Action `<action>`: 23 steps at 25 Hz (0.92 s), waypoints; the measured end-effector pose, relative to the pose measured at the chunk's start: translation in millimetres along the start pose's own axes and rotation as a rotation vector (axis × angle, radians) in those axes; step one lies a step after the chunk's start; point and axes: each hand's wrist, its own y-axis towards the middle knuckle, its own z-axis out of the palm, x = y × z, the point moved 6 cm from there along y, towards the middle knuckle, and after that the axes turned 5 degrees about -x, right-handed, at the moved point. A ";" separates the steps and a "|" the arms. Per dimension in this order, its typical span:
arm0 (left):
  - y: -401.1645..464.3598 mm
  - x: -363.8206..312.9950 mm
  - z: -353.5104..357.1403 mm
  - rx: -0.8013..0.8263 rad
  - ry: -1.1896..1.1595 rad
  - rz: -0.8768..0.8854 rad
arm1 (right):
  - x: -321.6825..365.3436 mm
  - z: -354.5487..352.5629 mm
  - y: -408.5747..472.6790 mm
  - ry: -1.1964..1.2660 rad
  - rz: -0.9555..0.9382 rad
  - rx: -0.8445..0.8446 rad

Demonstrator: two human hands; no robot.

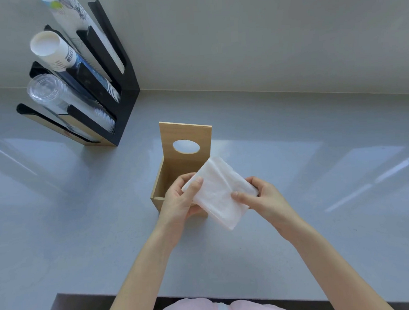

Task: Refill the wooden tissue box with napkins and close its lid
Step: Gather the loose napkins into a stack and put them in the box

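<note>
A light wooden tissue box (161, 180) stands on the grey counter in the middle of the view. Its lid (186, 136), with an oval hole, is raised upright at the far side, so the box is open. Over the box's near right corner I hold a white stack of napkins (217, 192), tilted. My left hand (179, 198) grips the stack's left end, thumb on top. My right hand (260, 197) grips its right edge. The hands and napkins hide most of the box's inside.
A black cup dispenser rack (114, 88) stands at the back left, holding white paper cups (48, 48) and clear plastic cups (46, 92). A grey wall runs behind the grey counter (317, 160). The counter's near edge lies close to my body.
</note>
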 end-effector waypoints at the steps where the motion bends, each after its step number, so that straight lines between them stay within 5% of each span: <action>1: 1.0 -4.4 -5.2 -0.009 0.034 0.001 | 5.9 0.8 0.3 -0.051 -0.023 0.010; 8: 17.1 -31.7 -38.0 -0.009 0.258 0.051 | 34.3 19.6 15.6 -0.101 -0.080 0.063; 13: 30.3 -31.5 -61.4 -0.102 0.321 0.047 | 36.6 30.6 35.9 -0.097 -0.076 -0.051; 23: 50.5 -51.7 -69.7 -0.206 0.969 0.262 | 55.8 60.6 56.7 -0.677 -0.260 -0.183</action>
